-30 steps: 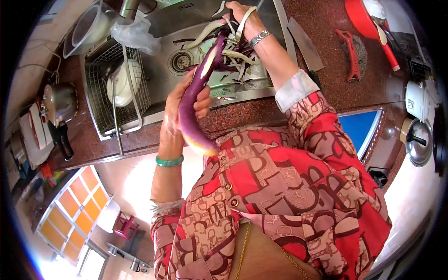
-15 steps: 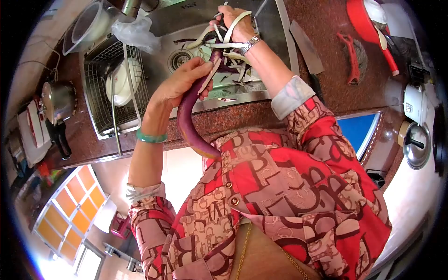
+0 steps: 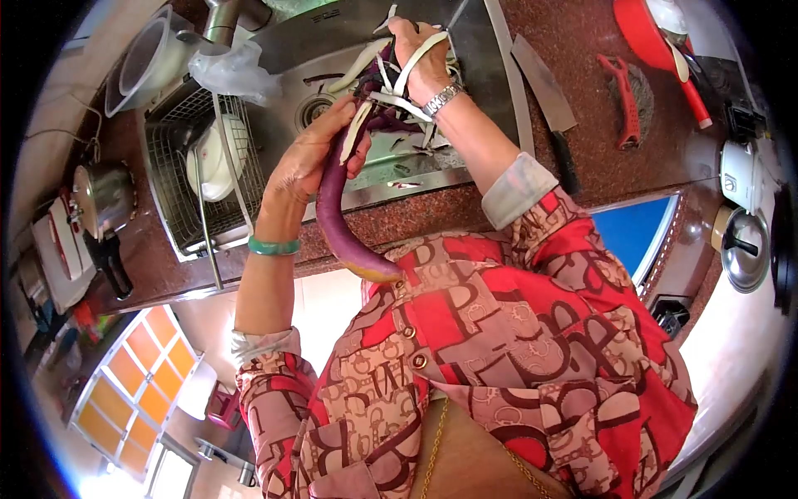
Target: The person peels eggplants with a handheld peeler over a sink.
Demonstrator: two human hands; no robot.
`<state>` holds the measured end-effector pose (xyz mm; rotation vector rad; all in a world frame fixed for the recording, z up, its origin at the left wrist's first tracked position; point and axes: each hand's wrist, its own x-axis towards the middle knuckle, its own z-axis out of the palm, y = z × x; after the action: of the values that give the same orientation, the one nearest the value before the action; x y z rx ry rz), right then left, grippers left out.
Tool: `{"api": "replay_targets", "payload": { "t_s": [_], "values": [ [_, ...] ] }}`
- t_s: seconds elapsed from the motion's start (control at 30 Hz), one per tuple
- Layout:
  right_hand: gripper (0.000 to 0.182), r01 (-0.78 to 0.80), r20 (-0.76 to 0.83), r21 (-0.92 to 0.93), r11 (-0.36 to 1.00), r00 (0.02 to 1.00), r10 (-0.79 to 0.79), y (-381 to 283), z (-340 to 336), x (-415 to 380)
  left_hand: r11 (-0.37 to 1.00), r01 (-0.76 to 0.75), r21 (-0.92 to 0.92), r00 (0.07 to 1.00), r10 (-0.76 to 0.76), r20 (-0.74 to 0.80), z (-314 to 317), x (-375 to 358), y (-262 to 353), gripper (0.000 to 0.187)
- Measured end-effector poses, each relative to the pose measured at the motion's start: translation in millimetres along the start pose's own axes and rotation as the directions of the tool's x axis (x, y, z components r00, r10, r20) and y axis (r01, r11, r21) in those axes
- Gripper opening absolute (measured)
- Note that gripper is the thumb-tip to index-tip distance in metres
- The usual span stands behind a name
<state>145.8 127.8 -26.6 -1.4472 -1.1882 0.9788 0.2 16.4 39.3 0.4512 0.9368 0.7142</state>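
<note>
A long purple eggplant [image 3: 339,212] lies lengthwise in front of me, its lower end curving to my shirt. My left hand [image 3: 320,141] is wrapped round its upper part, where a pale peeled stripe [image 3: 357,131] shows. At the eggplant's far end, over the sink, my right hand [image 3: 421,60] is closed on something its fingers mostly hide. Pale peel strips [image 3: 420,62] drape over this hand and by the watch. More peel and purple pieces [image 3: 397,125] lie in the steel sink [image 3: 416,176] below.
Left of the sink, a wire rack [image 3: 170,150] holds a white bowl [image 3: 218,158]. A plastic bag [image 3: 235,73] hangs near the faucet [image 3: 223,21]. On the right counter lie a cleaver [image 3: 542,83], a red-handled tool [image 3: 622,100] and a red pan [image 3: 644,37].
The pale stripe under my left hand's fingers is wider and turned more toward me. My right hand has shifted slightly, and the view has moved a little.
</note>
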Motion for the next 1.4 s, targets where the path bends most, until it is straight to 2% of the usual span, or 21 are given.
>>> {"api": "replay_targets", "payload": {
  "t_s": [0.1, 0.17, 0.27, 0.3, 0.4, 0.5, 0.6, 0.67, 0.73, 0.8, 0.87, 0.9, 0.93, 1.0, 1.03, 1.13, 1.17, 1.27, 1.3, 1.33, 1.4],
  "values": [
    [0.04, -0.097, 0.029, 0.069, 0.993, 0.995, 0.096, -11, -4, -3, 1.0, 0.007, -0.009, 0.999, -0.008, -0.042, 2, 1, 1, 0.037],
    [0.041, 0.095, -0.015, 0.007, 0.995, 0.995, -0.095, 8, 0, 3, 1.0, -0.002, -0.011, 0.999, 0.002, -0.032, 4, -1, 2, 0.04],
    [0.04, -0.143, -0.028, 0.102, 0.984, 0.989, 0.147, 32, 2, 28, 1.0, 0.003, 0.011, 1.0, -0.003, 0.011, 2, -8, 1, 0.044],
    [0.032, -0.346, 0.067, 0.236, 0.908, 0.938, 0.34, 7, -8, 29, 0.999, 0.02, 0.034, 0.999, -0.022, 0.041, 0, -10, 1, 0.045],
    [0.034, -0.242, -0.069, 0.157, 0.957, 0.964, 0.256, 0, -7, 29, 0.997, 0.066, -0.025, 0.997, -0.065, 0.042, -5, -11, 0, 0.049],
    [0.042, -0.053, 0.003, 0.051, 0.997, 0.999, 0.053, 2, -1, 16, 0.995, 0.069, -0.077, 0.997, -0.067, 0.031, -5, -4, 0, 0.046],
    [0.042, -0.033, 0.043, -0.016, 0.999, 0.999, 0.033, 0, 1, -2, 0.989, 0.1, -0.106, 0.995, -0.101, 0.0, -3, 0, 1, 0.042],
    [0.04, 0.125, 0.047, -0.008, 0.992, 0.991, -0.125, 4, 0, 0, 0.989, 0.085, -0.121, 0.996, -0.084, 0.017, -2, 0, -2, 0.041],
    [0.04, -0.139, 0.027, 0.082, 0.987, 0.99, 0.137, -11, -1, -2, 0.988, 0.07, -0.136, 0.997, -0.065, 0.04, 0, 0, -2, 0.04],
    [0.038, -0.125, 0.057, 0.039, 0.991, 0.991, 0.122, -1, -2, 7, 0.994, 0.052, -0.1, 0.998, -0.049, 0.037, 2, -4, 1, 0.042],
    [0.039, -0.224, 0.098, 0.148, 0.963, 0.973, 0.211, 6, -2, 15, 0.996, 0.049, -0.076, 0.997, -0.045, 0.056, -2, -8, 1, 0.043],
    [0.039, -0.157, 0.105, 0.03, 0.987, 0.983, 0.153, 29, 4, 26, 0.998, 0.048, -0.051, 0.996, -0.044, 0.08, -3, -9, 0, 0.044],
    [0.038, -0.071, 0.056, 0.051, 0.996, 0.996, 0.068, 28, 5, 27, 0.997, 0.049, -0.053, 0.996, -0.045, 0.079, -3, -12, 0, 0.044],
    [0.038, -0.304, 0.185, -0.034, 0.952, 0.934, 0.305, 12, -10, 32, 0.999, 0.041, 0.004, 0.997, -0.041, 0.066, 2, -20, 1, 0.044],
    [0.042, -0.397, 0.225, 0.096, 0.913, 0.902, 0.369, 14, -12, 37, 0.999, 0.042, 0.004, 0.997, -0.042, 0.067, 0, -24, -1, 0.044],
    [0.044, -0.374, 0.12, -0.187, 0.908, 0.909, 0.399, 3, -35, 42, 0.99, 0.103, -0.095, 0.989, -0.091, 0.118, -11, -36, -10, 0.044],
    [0.043, -0.25, -0.047, -0.448, 0.858, 0.965, 0.257, 37, -35, 56, 0.975, 0.095, -0.201, 0.987, -0.066, 0.148, -14, -40, -14, 0.041],
    [0.043, -0.503, -0.051, 0.143, 0.852, 0.856, 0.514, 32, -33, 53, 0.889, 0.13, -0.438, 0.989, -0.088, 0.115, -27, -32, -22, 0.036],
    [0.045, -0.417, 0.028, 0.077, 0.905, 0.909, 0.417, 33, -31, 47, 0.811, 0.194, -0.552, 0.98, -0.137, 0.144, -36, -25, -26, 0.038],
    [0.037, -0.299, 0.085, 0.401, 0.866, 0.953, 0.289, 32, -15, 36, 0.756, 0.204, -0.622, 0.979, -0.167, 0.119, -29, -18, -25, 0.037],
    [0.034, -0.412, 0.232, 0.27, 0.87, 0.905, 0.356, 12, -13, 9, 0.792, 0.175, -0.585, 0.983, -0.105, 0.152, -14, -2, -27, 0.034]
  ]
}}
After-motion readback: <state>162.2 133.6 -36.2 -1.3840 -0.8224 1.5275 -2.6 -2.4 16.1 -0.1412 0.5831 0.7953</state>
